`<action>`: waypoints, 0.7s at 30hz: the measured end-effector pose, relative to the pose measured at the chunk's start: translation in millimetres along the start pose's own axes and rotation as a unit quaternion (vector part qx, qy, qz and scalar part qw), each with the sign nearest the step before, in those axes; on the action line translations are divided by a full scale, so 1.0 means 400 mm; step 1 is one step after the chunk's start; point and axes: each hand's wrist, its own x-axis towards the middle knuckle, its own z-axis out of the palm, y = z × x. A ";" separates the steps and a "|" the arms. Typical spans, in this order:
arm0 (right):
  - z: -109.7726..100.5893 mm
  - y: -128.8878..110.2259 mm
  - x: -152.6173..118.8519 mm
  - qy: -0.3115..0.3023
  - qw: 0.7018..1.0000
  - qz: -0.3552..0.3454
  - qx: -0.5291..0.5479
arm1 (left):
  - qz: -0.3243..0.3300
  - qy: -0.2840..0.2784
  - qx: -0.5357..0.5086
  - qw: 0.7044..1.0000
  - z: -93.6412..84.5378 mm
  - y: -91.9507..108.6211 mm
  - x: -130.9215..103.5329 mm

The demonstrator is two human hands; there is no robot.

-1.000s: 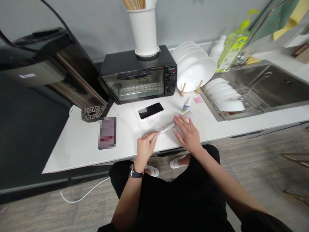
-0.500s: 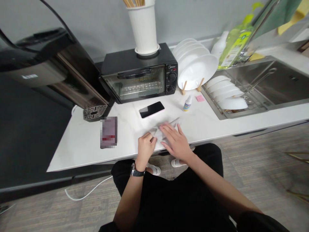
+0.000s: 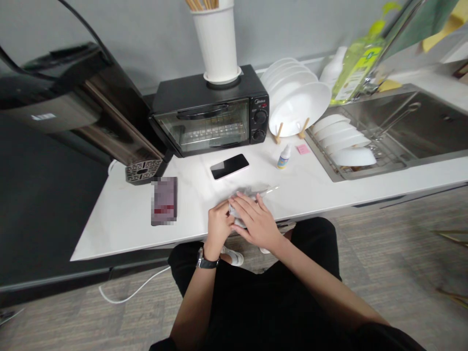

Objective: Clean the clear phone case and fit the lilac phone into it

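My left hand (image 3: 218, 222) is closed at the counter's front edge, gripping a crumpled greyish-white sheet (image 3: 234, 212). Whether it is thin plastic or cloth I cannot tell. Over the same sheet lies my right hand (image 3: 259, 224), its fingers against the left hand and its thumb below, so the bundle is between them. A thin, pale, shiny strip (image 3: 269, 189) sticks out beyond the right fingers. Behind the hands are a dark-screened phone (image 3: 229, 166), lying flat, and a small white bottle (image 3: 283, 157), standing upright. My palms hide much of the sheet.
A blurred-out dark packet (image 3: 164, 201) lies to the left, near a black drink dispenser (image 3: 144, 169). At the back stand a toaster oven (image 3: 212, 122) and white plates (image 3: 300, 105) in a rack. On the right, a sink (image 3: 413, 126) holds bowls (image 3: 345, 141).
My right hand has slid left and slightly toward me, up against the left hand. The sheet is bunched smaller between them, and the shiny strip now shows.
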 end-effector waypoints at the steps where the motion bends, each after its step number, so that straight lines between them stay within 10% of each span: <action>1: -0.007 0.025 -0.005 0.007 1.000 0.005 -0.009 | -0.001 0.000 0.001 1.000 0.000 0.003 0.001; 7: -0.033 0.135 -0.044 0.074 0.986 0.141 -0.048 | -0.018 -0.008 -0.045 0.999 0.003 0.028 0.007; 15: 0.041 -0.029 -0.004 0.002 1.000 0.003 -0.023 | -0.044 -0.002 0.007 0.999 0.004 -0.011 0.001; 21: -0.033 0.111 -0.004 0.018 0.997 0.060 -0.053 | -0.037 0.000 -0.016 0.999 0.005 0.004 0.003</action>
